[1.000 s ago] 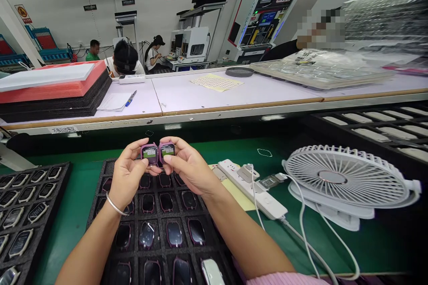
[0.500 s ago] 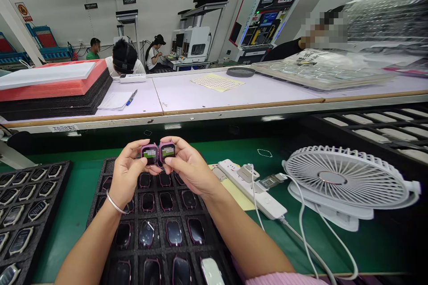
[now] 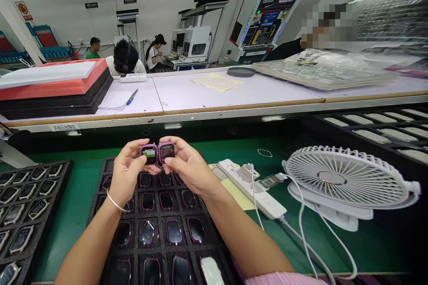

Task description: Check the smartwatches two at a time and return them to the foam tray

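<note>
My left hand (image 3: 129,171) holds a purple-framed smartwatch (image 3: 149,153) between thumb and fingers; its lit screen shows green and white bands. Side by side with it, a second purple smartwatch (image 3: 166,150) is gripped by my right hand (image 3: 187,164), thumb on its lower edge. That screen is mostly dark. The two watch bodies appear to touch, upright and facing me. Below them lies a black foam tray (image 3: 160,249) with several purple watches in its pockets and one white piece (image 3: 211,270) near the front.
A second foam tray (image 3: 38,231) of pale-framed watches lies left. To the right stand a white power strip (image 3: 247,187) with cables and a white fan (image 3: 347,178). A shelf (image 3: 174,93) crosses ahead with foam sheets (image 3: 53,82); several people sit or stand beyond it.
The screen of the watch in my right hand has gone from green and white bands to mostly dark. Both hands stay in nearly the same place.
</note>
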Action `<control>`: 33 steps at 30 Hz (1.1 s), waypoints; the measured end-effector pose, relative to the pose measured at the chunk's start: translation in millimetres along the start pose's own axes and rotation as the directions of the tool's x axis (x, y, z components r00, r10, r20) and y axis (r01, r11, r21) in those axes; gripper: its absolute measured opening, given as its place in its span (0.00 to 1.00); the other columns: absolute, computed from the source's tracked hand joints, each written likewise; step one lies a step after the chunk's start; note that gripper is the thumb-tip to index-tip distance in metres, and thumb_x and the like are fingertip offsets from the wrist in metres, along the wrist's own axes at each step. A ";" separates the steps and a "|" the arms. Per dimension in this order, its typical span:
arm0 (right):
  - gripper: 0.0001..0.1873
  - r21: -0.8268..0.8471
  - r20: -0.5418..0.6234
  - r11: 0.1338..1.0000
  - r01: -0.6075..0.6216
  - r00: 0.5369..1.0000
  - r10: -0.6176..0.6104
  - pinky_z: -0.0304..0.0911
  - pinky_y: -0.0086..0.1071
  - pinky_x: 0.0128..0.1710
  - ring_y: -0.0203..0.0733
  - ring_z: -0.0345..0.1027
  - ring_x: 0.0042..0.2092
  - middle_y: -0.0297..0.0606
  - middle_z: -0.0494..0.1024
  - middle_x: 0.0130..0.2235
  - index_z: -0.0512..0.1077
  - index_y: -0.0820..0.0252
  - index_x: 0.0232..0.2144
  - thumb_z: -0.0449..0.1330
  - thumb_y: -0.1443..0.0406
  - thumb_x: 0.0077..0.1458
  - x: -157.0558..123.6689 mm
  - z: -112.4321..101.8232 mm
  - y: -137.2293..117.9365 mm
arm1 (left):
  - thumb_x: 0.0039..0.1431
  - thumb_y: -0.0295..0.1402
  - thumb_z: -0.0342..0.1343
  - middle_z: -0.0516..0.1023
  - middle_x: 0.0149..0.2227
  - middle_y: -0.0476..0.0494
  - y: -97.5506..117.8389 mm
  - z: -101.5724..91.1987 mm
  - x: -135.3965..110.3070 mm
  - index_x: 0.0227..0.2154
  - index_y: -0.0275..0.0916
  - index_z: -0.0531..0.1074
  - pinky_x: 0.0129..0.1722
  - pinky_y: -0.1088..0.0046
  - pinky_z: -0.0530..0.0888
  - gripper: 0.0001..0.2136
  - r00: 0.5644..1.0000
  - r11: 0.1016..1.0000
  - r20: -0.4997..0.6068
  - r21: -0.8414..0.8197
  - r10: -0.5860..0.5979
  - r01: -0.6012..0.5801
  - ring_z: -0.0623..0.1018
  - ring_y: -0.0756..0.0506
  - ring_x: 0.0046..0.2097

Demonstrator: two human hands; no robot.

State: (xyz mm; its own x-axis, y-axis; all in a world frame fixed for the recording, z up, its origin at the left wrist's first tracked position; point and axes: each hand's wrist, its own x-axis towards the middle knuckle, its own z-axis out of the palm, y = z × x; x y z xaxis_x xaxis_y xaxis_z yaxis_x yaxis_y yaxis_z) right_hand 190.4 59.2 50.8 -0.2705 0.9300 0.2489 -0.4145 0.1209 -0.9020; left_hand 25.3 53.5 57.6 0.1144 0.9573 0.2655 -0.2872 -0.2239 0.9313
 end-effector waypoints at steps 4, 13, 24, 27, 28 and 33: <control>0.21 0.004 -0.003 1.000 0.000 1.000 0.000 0.62 0.29 0.29 0.29 0.64 0.26 0.31 0.73 0.37 0.70 0.56 0.46 0.62 0.72 0.48 1.0 -1.4 1.6 | 0.56 0.32 0.58 0.79 0.39 0.46 -0.8 -1.6 0.1 0.45 0.38 0.74 0.28 0.68 0.81 0.13 1.000 0.999 0.010 -0.048 -0.004 0.004 0.82 0.46 0.27; 0.14 0.116 0.010 0.993 0.013 1.000 -0.014 0.64 0.30 0.27 0.34 0.70 0.26 0.33 0.76 0.32 0.71 0.59 0.45 0.60 0.60 0.58 11.4 -0.4 -8.7 | 0.52 0.32 0.59 0.80 0.36 0.47 9.2 1.9 10.9 0.44 0.37 0.74 0.27 0.69 0.80 0.15 1.000 0.994 0.004 -0.108 0.025 -0.024 0.82 0.46 0.25; 0.10 0.056 0.093 0.973 0.224 0.969 -0.229 0.66 0.30 0.27 0.35 0.72 0.26 0.33 0.78 0.33 0.69 0.56 0.45 0.56 0.61 0.62 78.0 -6.2 -51.4 | 0.49 0.28 0.57 0.79 0.38 0.47 46.7 9.4 68.2 0.51 0.39 0.70 0.33 0.69 0.80 0.22 0.970 0.972 0.062 0.018 0.234 -0.235 0.82 0.48 0.29; 0.11 0.050 0.121 0.956 0.289 0.949 -0.293 0.68 0.31 0.29 0.35 0.71 0.27 0.35 0.78 0.35 0.69 0.57 0.44 0.56 0.60 0.61 87.7 -3.2 -70.6 | 0.49 0.26 0.59 0.78 0.40 0.47 60.0 15.0 78.1 0.53 0.40 0.70 0.35 0.71 0.81 0.25 0.940 0.940 0.087 0.063 0.331 -0.336 0.81 0.51 0.29; 0.11 0.041 0.138 0.951 0.308 0.941 -0.310 0.69 0.32 0.30 0.35 0.71 0.28 0.35 0.78 0.36 0.69 0.57 0.44 0.57 0.62 0.59 88.8 -2.1 -76.6 | 0.49 0.25 0.60 0.78 0.41 0.47 64.0 17.2 80.3 0.53 0.41 0.70 0.35 0.72 0.81 0.25 0.927 0.925 0.093 0.079 0.364 -0.371 0.80 0.52 0.29; 0.24 -0.063 0.224 0.912 0.405 0.896 -0.382 0.69 0.33 0.36 0.35 0.72 0.31 0.32 0.76 0.37 0.67 0.55 0.49 0.61 0.71 0.48 84.1 1.4 -98.4 | 0.50 0.23 0.61 0.78 0.40 0.48 76.4 26.3 86.0 0.54 0.42 0.70 0.36 0.74 0.80 0.26 0.855 0.850 0.132 0.113 0.501 -0.515 0.80 0.53 0.30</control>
State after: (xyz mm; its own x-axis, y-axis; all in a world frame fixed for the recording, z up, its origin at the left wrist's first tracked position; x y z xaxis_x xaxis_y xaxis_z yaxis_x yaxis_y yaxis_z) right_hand 207.2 125.1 161.0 -0.2790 0.7096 0.6470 -0.4327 0.5086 -0.7444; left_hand 38.3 113.8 158.2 0.0798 0.6825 0.7266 -0.1951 -0.7041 0.6828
